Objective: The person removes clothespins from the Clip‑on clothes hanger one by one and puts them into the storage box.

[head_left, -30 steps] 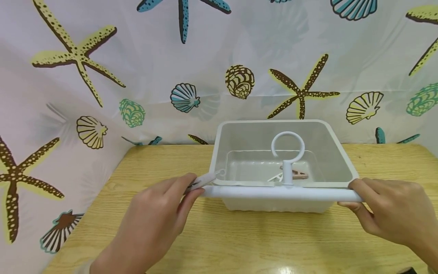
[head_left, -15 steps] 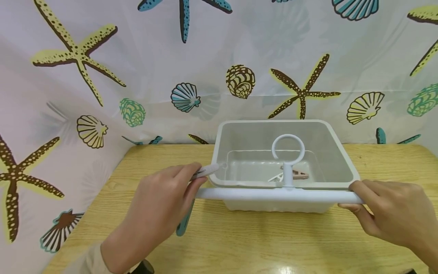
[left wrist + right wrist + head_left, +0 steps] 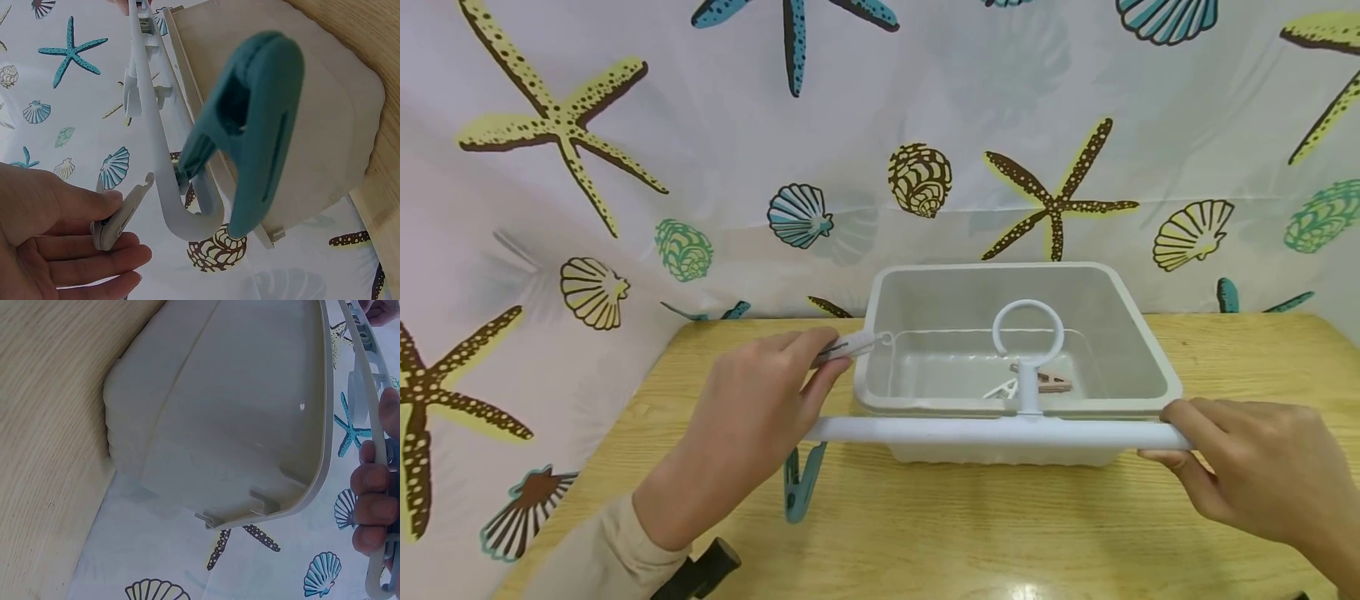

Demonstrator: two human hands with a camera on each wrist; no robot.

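Observation:
My right hand (image 3: 1262, 462) grips the right end of a white clip hanger (image 3: 940, 430), whose open ring hook (image 3: 1028, 364) stands up from the middle of the bar. A teal clothespin (image 3: 802, 487) hangs from the hanger's left end, large and near in the left wrist view. Just above that end, my left hand (image 3: 752, 400) pinches a pale grey clothespin (image 3: 119, 219) between thumb and fingers. A small loop at this clothespin's tip points toward the bar, apart from it. In the right wrist view, fingers (image 3: 374, 509) curl round the hanger.
Behind the hanger a pale plastic bin (image 3: 1138, 342) stands on the wooden table (image 3: 970, 525). Inside lie a white clothespin (image 3: 1002, 389) and a pinkish-brown clothespin (image 3: 1054, 382). A curtain (image 3: 730, 150) printed with shells and starfish hangs behind and at the left.
My left hand has risen away from the bar with the grey clothespin, uncovering the teal clothespin at the hanger's left end. The hanger has dipped slightly; my right hand keeps its grip.

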